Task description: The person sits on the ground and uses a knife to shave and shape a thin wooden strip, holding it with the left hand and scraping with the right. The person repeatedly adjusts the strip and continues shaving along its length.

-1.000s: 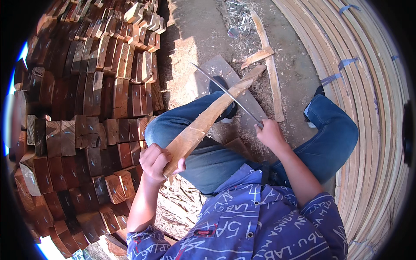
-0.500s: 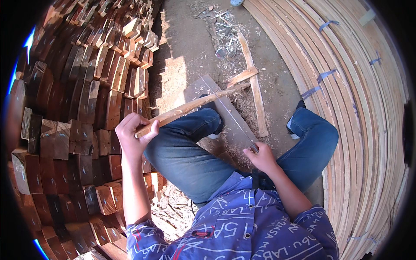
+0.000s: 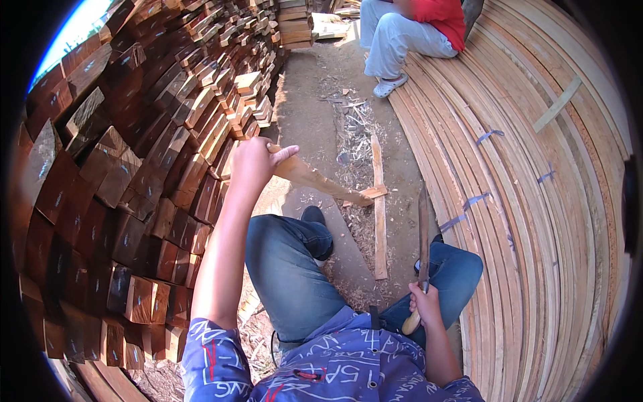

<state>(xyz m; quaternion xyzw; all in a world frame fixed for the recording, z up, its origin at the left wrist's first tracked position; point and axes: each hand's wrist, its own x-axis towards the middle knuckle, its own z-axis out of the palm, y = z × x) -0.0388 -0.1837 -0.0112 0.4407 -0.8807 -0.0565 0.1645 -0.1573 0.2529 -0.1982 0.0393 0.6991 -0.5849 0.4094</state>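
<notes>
My left hand (image 3: 253, 164) is closed around the near end of a wooden strip (image 3: 311, 179), with the thumb pointing out to the right. The strip slopes away, and its far end meets or overlaps a short crosspiece (image 3: 375, 193) lying over a long slat (image 3: 380, 244) on the ground. In my right hand (image 3: 426, 307) is the pale wooden handle of a machete (image 3: 423, 234). Its long, narrow blade points away from me, beside my right knee and apart from the strip. A flat grey board (image 3: 315, 208) lies on the ground between my legs.
Stacked dark timber blocks (image 3: 144, 194) rise along my left side. Long planks (image 3: 469, 167), some with blue ties, run along the right. A person (image 3: 408, 37) in a red top sits on them at the far end. Wood shavings (image 3: 355, 127) litter the ground ahead.
The view has tipped upward, bringing the seated person into sight. The machete, earlier crossing the strip, has swung right and away from it. My left hand, still gripping the strip, reaches farther forward.
</notes>
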